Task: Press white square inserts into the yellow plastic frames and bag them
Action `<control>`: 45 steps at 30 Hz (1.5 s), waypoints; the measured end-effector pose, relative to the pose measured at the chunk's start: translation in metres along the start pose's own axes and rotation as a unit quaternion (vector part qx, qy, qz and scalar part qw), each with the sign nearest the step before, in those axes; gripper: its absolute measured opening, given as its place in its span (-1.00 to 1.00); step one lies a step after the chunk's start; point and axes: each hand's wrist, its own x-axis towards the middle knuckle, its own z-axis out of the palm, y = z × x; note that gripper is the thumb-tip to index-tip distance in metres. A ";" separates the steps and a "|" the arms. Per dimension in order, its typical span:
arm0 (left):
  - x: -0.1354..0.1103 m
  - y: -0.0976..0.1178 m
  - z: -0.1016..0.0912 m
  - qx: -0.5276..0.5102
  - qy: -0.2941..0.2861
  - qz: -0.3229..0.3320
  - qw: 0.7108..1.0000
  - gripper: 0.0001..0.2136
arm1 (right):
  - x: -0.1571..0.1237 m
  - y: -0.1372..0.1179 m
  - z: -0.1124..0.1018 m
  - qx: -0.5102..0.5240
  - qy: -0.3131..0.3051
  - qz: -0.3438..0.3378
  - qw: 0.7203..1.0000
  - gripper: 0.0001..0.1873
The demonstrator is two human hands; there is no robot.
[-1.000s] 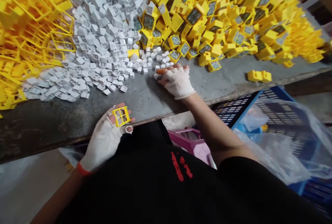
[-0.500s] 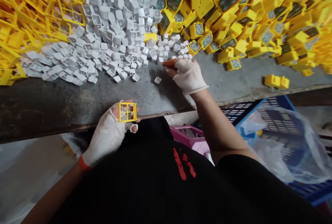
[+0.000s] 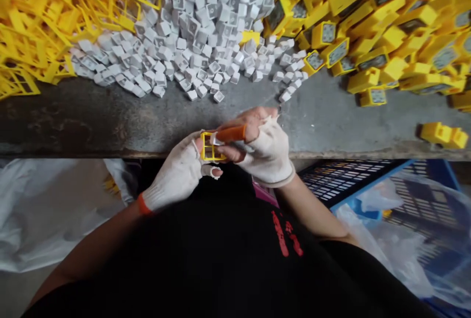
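My left hand (image 3: 180, 173), in a white fingerless glove with an orange cuff, grips a small yellow plastic frame (image 3: 202, 147) divided by thin crossbars. Against that frame, my right hand (image 3: 263, 148) pinches a small white plastic cap (image 3: 214, 139) between thumb and index finger. An orange cover wraps the right index finger, and a white glove leaves its fingertips bare. The cap lies at the frame's upper part; whether it sits inside an opening I cannot tell. Beyond both hands, a heap of similar white caps (image 3: 191, 53) spreads over the grey worktop (image 3: 128, 126).
A tangle of yellow plastic frames (image 3: 40, 28) fills the far left. Yellow block-like parts with grey patterned faces (image 3: 368, 58) pile up at the right. Two yellow pieces (image 3: 443, 134) lie near the worktop's edge. Below it stands a blue crate (image 3: 423, 210) with clear plastic bags.
My right hand has come back from the edge of the white heap to the yellow frame, now with a white cap. The loose cap on the worktop is gone. The camera view has shifted.
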 end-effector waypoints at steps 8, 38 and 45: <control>-0.010 -0.003 -0.017 -0.043 -0.066 -0.030 0.996 -0.52 | -0.001 -0.009 0.033 0.090 0.166 -0.162 0.968 -0.84; -0.017 -0.004 -0.025 -0.044 0.034 0.133 0.990 -0.64 | 0.016 -0.017 0.049 0.182 0.087 -0.178 0.963 -0.77; -0.019 0.001 -0.022 -0.081 0.070 0.150 0.983 -0.66 | 0.040 0.012 0.038 0.056 0.021 -0.140 0.988 -0.59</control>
